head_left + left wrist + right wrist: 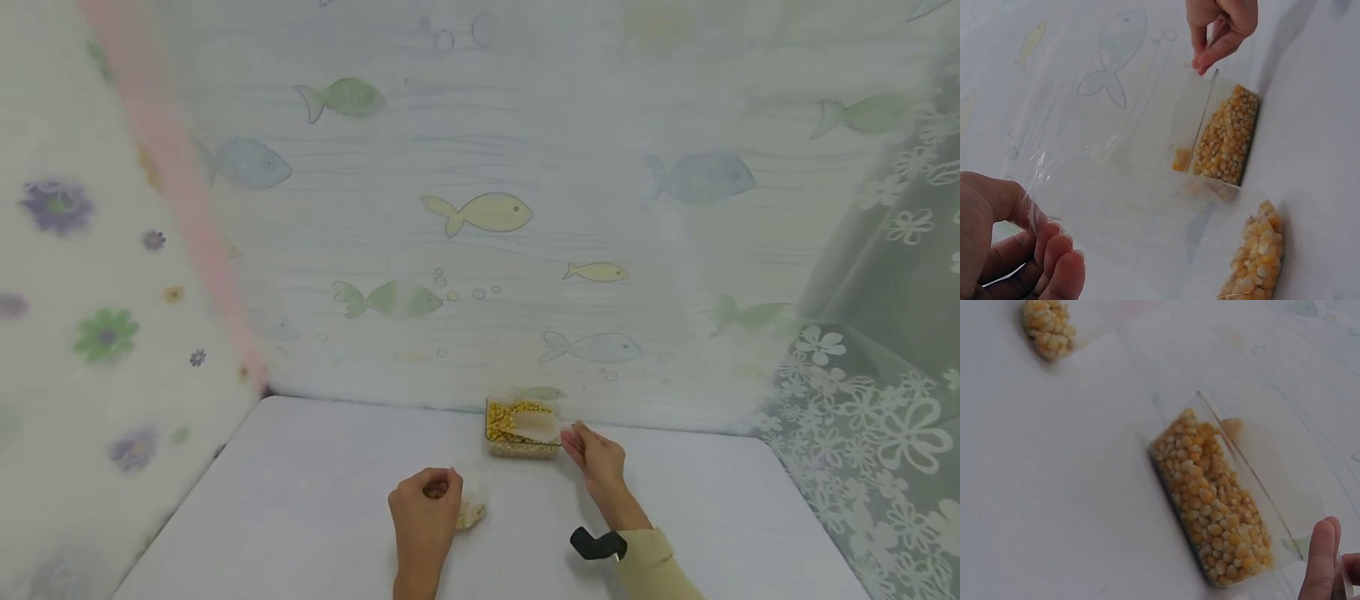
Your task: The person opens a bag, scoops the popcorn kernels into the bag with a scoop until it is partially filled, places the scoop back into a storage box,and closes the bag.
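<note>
My left hand [426, 515] pinches the top edge of a clear plastic bag [472, 515]. Corn kernels [1257, 256] fill the bag's bottom, which hangs low over or touches the table; I cannot tell which. Ahead and to the right stands a clear rectangular container [522, 450], well filled with yellow corn kernels [1204, 506]. In my right hand [600, 461], the end of a whitish translucent scoop [536, 426] is pinched between thumb and fingers at the container's right side. The scoop's broad part lies over the kernels in the container.
A white tabletop [300, 483] carries everything. Close behind the container rises a pale sheet wall [480, 333] with drawn fish. Flowered panels stand left and right. A black strap-like piece [597, 544] sticks out at my right wrist beside the sleeve.
</note>
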The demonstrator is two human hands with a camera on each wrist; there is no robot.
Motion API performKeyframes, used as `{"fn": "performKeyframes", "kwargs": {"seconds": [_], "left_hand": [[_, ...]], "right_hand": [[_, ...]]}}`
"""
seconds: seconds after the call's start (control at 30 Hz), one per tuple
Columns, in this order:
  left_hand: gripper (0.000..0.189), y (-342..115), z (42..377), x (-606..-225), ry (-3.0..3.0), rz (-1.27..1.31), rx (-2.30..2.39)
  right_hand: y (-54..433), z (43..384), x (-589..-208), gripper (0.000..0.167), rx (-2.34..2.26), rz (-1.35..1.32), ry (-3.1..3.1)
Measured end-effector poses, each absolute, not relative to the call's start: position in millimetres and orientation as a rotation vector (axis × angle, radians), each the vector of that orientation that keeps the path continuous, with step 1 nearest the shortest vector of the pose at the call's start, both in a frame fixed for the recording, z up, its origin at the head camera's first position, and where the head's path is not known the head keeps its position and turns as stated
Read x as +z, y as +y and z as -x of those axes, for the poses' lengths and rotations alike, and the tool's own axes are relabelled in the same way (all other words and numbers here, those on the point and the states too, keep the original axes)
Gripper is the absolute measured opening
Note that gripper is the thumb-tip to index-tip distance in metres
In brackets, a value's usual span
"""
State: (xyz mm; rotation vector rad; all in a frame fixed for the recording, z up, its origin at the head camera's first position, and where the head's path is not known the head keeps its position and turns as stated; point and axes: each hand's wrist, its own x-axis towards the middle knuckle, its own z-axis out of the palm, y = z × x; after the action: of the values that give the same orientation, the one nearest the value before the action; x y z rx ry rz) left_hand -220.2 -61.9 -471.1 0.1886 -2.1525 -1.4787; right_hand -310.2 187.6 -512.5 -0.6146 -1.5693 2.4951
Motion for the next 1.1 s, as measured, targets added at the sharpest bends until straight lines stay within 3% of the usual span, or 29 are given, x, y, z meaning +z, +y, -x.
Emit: {"fn": "performKeyframes", "kwargs": {"seconds": [0.33,1.1], "left_hand": [[0.009,-58.7,220.4,-468.4,-2.148,-0.150,-1.514],[0.009,-59.3,215.3,-459.6,-2.229,-0.143,-1.469]], "right_hand": [[192.2,310.9,-507.1,0.004,2.562,0.598,-1.460],[198.5,292.7,-482.0,0.013,2.581,0.588,-1.448]]}}
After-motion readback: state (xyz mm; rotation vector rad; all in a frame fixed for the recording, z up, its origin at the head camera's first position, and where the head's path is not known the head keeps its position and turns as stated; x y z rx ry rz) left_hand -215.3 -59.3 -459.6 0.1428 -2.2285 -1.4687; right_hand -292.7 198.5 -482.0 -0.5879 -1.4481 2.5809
